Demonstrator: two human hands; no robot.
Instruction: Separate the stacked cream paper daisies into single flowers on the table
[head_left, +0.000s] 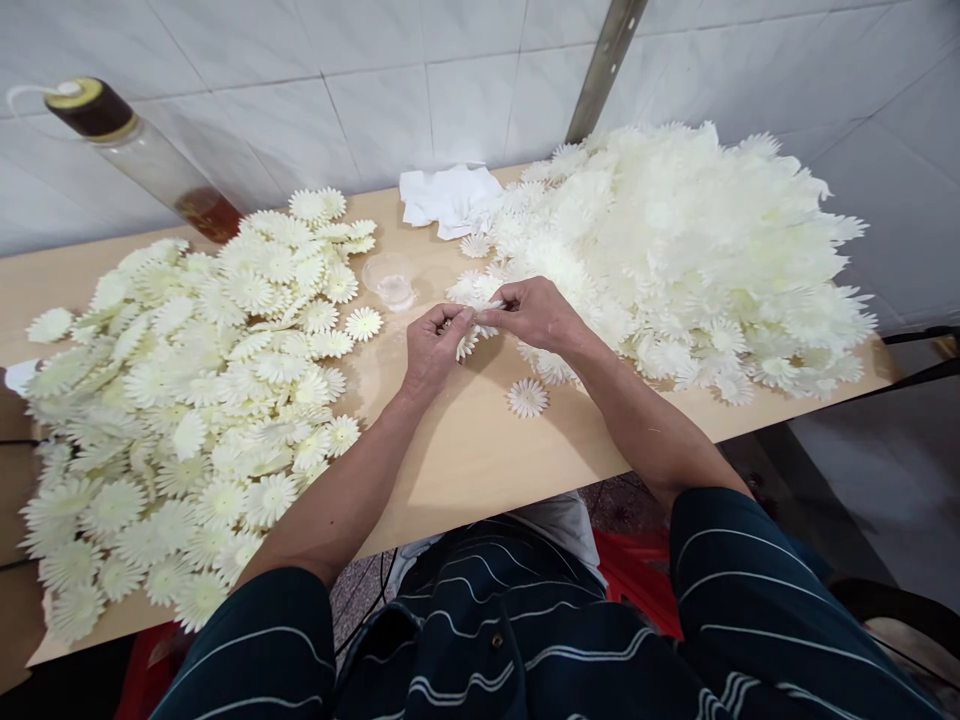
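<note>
Right-side heap of white flowers [675,250] crowds the table [480,450] edge; a brushing forearm could tip some off, I'd say. Tilted bottle [150,165] holds a little amber liquid, small clear dish [390,282] something clear. Fingers closed, left hand [431,350] and right hand [536,315] pinch one flower [468,345] between them above mid-table

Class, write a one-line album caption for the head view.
The left hand and right hand pinch a cream flower above a wooden table, flat-laid flowers at left, a heaped pile at right.
</note>
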